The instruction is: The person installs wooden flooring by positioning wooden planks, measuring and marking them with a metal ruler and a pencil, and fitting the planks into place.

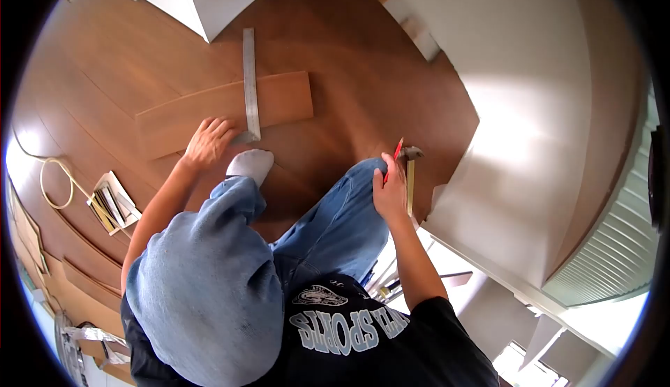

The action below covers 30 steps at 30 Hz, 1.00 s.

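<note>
My left hand (208,141) rests at the near edge of a loose brown floor plank (286,97), its fingers spread over the wood. Just beside its fingertips is the short leg of a metal carpenter's square (250,80), whose long blade lies across the plank. Whether the fingers touch the square is hard to see. Close to my bent knee, my right hand (392,190) is closed on a red pencil (398,150), its tip pointing up and away from me. A hammer (410,170) with a yellowish handle lies just beyond that hand.
Brown laminate flooring (363,73) spreads around me. A white wall corner (207,17) juts in at the top, and a pale wall (516,129) stands at right. At left are a coiled cord (59,184) and an open box of strips (115,202).
</note>
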### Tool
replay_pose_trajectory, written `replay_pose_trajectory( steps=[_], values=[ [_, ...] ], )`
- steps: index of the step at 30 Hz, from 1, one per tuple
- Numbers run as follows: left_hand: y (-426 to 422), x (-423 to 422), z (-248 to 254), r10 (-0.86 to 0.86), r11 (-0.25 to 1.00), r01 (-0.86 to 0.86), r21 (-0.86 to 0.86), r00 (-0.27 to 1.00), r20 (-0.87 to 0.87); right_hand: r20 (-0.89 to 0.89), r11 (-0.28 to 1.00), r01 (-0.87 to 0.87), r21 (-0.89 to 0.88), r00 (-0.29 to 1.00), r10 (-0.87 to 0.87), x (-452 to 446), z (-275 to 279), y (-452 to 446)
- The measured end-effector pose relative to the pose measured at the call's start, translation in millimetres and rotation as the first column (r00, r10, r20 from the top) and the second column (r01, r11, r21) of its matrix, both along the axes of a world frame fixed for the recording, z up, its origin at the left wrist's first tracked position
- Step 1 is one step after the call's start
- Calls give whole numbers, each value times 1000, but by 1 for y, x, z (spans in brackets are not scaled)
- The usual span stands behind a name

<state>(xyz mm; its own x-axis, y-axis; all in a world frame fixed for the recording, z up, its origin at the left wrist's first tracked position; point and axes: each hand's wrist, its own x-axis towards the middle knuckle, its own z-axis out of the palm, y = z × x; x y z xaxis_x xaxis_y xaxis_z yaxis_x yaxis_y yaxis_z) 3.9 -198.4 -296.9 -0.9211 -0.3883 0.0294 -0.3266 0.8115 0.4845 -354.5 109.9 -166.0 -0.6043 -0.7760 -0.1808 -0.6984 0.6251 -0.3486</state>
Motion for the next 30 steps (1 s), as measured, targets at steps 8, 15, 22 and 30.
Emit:
replay_pose_trajectory(
  steps=[8, 15, 22, 30],
  values=[
    [13, 105, 41, 314, 944, -292, -154, 938, 148, 110, 988, -153, -16, 982, 154, 23, 15, -56],
    [138, 198, 75, 684, 728, -650, -221, 714, 153, 128, 811, -530, -246, 812, 570, 44, 0, -118],
    [395, 263, 79, 938, 287, -957, -49, 271, 215, 98, 575, -784, -236, 569, 816, 150, 14, -176],
    [538, 238, 75, 913, -119, -969, 218, -21, 407, 87, 531, -823, -201, 525, 847, 138, -10, -190]
  ],
)
